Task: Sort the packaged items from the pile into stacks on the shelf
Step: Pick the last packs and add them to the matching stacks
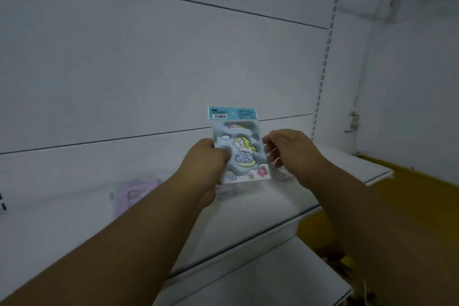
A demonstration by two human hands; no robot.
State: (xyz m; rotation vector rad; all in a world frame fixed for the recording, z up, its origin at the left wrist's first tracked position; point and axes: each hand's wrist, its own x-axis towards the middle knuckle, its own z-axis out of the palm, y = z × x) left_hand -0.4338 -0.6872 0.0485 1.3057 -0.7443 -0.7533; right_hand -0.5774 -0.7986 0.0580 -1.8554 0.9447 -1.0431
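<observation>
A blue unicorn sticker pack [238, 149] with a teal header card is held upright above the white shelf [248, 208]. My left hand [206, 159] grips its left edge, thumb across the front. My right hand [285, 149] pinches its right edge; a second clear packet seems to show behind those fingers, too blurred to be sure. A purple pack [134, 194] lies flat on the shelf to the left. Another blurred pack [226, 190] lies on the shelf under my left hand.
White back panels rise behind the shelf, with a slotted upright [323, 77] at the right. A lower white shelf [273, 276] juts out below. Yellow flooring [409, 194] lies to the right, with a dark blurred pile [347, 271] at the lower right.
</observation>
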